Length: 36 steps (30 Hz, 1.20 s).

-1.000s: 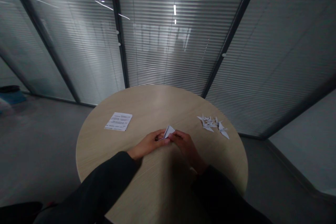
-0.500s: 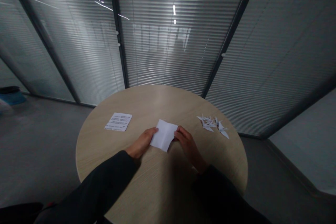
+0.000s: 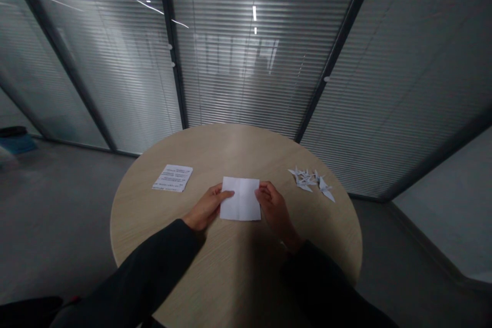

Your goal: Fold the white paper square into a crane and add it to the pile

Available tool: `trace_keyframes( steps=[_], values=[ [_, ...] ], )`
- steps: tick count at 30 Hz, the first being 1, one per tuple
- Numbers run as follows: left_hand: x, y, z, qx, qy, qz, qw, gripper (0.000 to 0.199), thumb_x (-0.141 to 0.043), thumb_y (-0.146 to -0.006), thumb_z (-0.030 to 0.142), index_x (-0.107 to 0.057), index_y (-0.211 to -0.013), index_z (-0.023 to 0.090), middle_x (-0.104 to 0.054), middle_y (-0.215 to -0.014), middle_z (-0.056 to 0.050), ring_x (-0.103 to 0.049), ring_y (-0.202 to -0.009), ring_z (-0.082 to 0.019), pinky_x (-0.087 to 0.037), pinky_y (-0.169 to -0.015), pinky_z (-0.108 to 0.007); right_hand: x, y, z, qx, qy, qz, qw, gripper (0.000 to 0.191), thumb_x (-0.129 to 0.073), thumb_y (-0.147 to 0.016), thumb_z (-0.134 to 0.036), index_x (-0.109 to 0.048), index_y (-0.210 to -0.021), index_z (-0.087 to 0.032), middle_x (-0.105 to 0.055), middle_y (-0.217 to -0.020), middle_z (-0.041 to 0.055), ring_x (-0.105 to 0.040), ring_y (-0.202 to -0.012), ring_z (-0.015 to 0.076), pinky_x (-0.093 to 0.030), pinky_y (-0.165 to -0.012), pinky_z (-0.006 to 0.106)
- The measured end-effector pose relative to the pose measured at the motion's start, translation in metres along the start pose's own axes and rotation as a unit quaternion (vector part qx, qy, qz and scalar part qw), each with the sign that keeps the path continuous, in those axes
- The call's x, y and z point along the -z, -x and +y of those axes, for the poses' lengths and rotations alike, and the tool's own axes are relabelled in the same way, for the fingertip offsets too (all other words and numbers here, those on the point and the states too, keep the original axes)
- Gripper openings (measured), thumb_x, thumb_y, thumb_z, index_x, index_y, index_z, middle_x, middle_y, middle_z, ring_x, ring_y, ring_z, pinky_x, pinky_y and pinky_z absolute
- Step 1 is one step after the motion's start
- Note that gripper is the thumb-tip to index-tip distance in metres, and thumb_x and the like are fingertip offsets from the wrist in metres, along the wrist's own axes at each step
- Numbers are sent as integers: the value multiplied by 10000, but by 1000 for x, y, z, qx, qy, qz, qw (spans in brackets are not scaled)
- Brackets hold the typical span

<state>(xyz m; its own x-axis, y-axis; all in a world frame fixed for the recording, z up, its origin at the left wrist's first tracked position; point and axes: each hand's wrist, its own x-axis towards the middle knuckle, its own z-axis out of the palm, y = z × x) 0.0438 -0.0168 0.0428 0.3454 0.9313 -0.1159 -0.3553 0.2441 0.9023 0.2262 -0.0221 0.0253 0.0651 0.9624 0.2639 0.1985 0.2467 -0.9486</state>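
Between my two hands is a white square sheet of paper (image 3: 241, 205), blank on the side facing me, with a faint crease down its middle. My left hand (image 3: 207, 206) pinches its left edge, thumb lying on top. At the right edge, my right hand (image 3: 273, 205) grips the same sheet near its upper corner, fingers curled. Over to the left lies a stack of printed paper squares (image 3: 172, 178). Several folded white paper cranes (image 3: 305, 178) lie in a cluster to the right of my hands.
The round wooden table (image 3: 230, 148) stands close to a glass partition with blinds (image 3: 246, 82). A blue bin with a dark rim (image 3: 17, 140) sits on the floor at the far left. A pale wall (image 3: 453, 205) rises at the right.
The sheet has turned from a tilted position to nearly square-on to me and looks flatter. My left thumb now reaches further over its left side.
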Motion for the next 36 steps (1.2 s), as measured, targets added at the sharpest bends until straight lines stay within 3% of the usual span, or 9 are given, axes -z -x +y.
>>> trace_keyframes(
  steps=[7, 15, 19, 26, 32, 36],
  values=[
    [-1, 2, 0, -18, -67, -11, 998, 328, -756, -713, 369, -683, -888, 102, -705, -765, -72, -600, -647, -149, -450, -638, -272, -2, -2, 0, -11, -69, -22, 997, 260, -650, -730, -353, -571, -936, -214, -701, -932, 67, -676, -845, 216, -534, -735, 330],
    [1, 2, -3, -14, -151, -10, 988, 360, -751, -688, 437, -689, -816, 106, -682, -699, -58, -562, -570, -140, -403, -551, -253, 1, -1, 0, 4, 22, -28, 999, 278, -647, -742, -375, -658, -949, -190, -709, -946, 75, -655, -797, 212, -516, -677, 314],
    [0, 3, -2, 12, -149, -5, 989, 345, -725, -712, 435, -696, -806, 104, -675, -674, -61, -560, -542, -137, -392, -536, -254, 1, 0, -2, 31, 94, -26, 995, 200, -629, -758, -347, -696, -868, -194, -715, -844, 50, -624, -703, 192, -484, -632, 296],
    [2, 1, -1, 37, -133, 44, 989, 301, -704, -723, 409, -657, -692, 113, -634, -602, -44, -532, -488, -122, -348, -492, -239, -1, 5, -12, 136, 123, -60, 981, 147, -574, -811, -259, -708, -856, -220, -702, -875, 42, -634, -815, 183, -477, -734, 290],
    [3, 1, 2, 16, -86, 42, 995, 297, -696, -726, 413, -627, -743, 125, -609, -601, -17, -516, -480, -104, -340, -486, -222, -1, 5, -11, 118, 120, -82, 982, 196, -552, -849, -309, -710, -922, -220, -708, -924, 47, -637, -831, 179, -477, -708, 275],
    [2, 2, 4, 14, -88, 14, 996, 357, -743, -696, 415, -630, -882, 132, -653, -709, -37, -560, -545, -118, -375, -519, -226, -1, 3, -7, 97, 114, -75, 986, 186, -572, -834, -317, -714, -903, -218, -706, -913, 50, -638, -827, 188, -480, -702, 282]
  ],
)
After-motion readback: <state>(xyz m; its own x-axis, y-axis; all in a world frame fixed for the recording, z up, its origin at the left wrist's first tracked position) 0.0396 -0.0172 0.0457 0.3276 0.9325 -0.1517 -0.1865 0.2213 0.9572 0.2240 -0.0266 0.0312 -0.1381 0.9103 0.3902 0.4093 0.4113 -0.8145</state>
